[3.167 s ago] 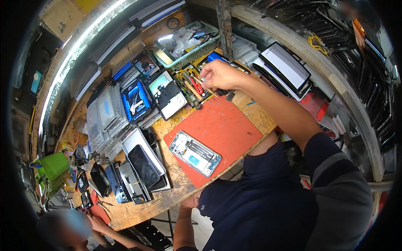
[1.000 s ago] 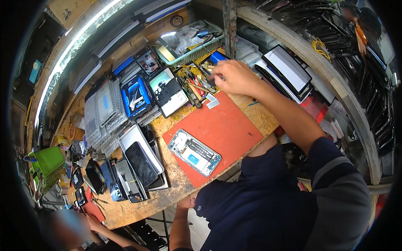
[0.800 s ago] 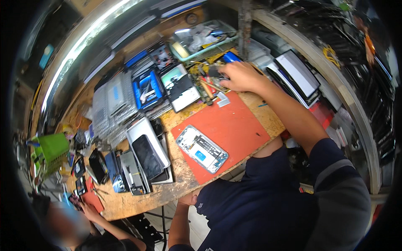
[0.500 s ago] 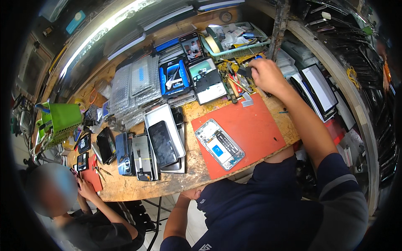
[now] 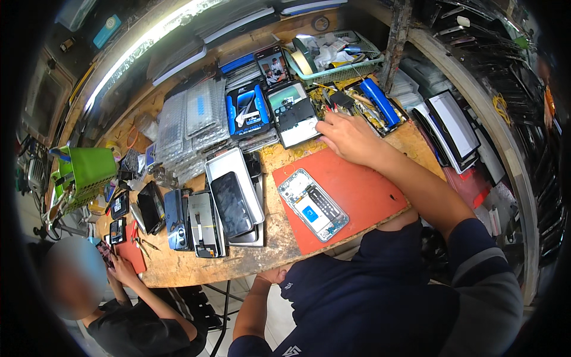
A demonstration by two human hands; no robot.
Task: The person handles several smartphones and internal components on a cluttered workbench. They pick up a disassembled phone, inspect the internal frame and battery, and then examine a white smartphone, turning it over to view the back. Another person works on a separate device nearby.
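Note:
An opened smartphone, its battery and circuit board exposed, lies on the orange-red mat. Beyond the mat, my right hand reaches into the hand tools at the left part of a tool tray. Its fingers are curled together, and whatever is between them is hidden. A red tool tip shows just past the fingers. Inside the tray lies a long blue cylinder among yellowish tools. My left hand rests low by my thigh, below the bench edge, with its fingers mostly hidden.
Left of the mat are a dark phone on a white box lid and several phone parts. Behind stand a blue-black box, bubble-wrapped stacks and a green basket. A co-worker handles a phone at the far left.
My right hand has moved left and nearer, away from the blue cylinder, which now shows fully. It now covers the small grey piece near the mat's far edge. My left hand has stayed put.

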